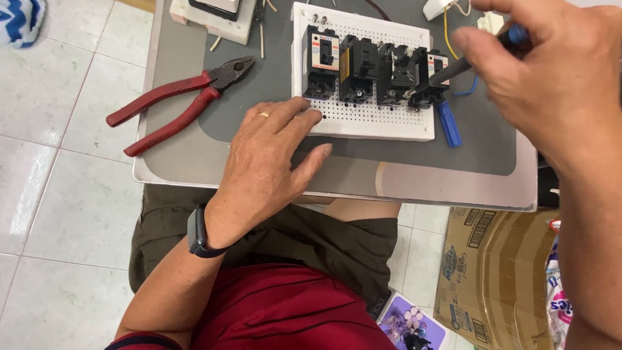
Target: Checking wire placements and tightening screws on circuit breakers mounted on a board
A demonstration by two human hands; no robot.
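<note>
The right hand [544, 78] has its fingers wrapped round a screwdriver [453, 70], whose shaft slants down-left to what looks like the 4th breaker [431, 81] on the white pegboard [363, 120]. The left hand [269, 155], fingers spread, presses the pegboard's near edge.

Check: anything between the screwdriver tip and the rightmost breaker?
Nothing visible. The right hand holds the screwdriver, its tip already at the rightmost breaker. The left hand rests on the board edge, clear of it.
</note>
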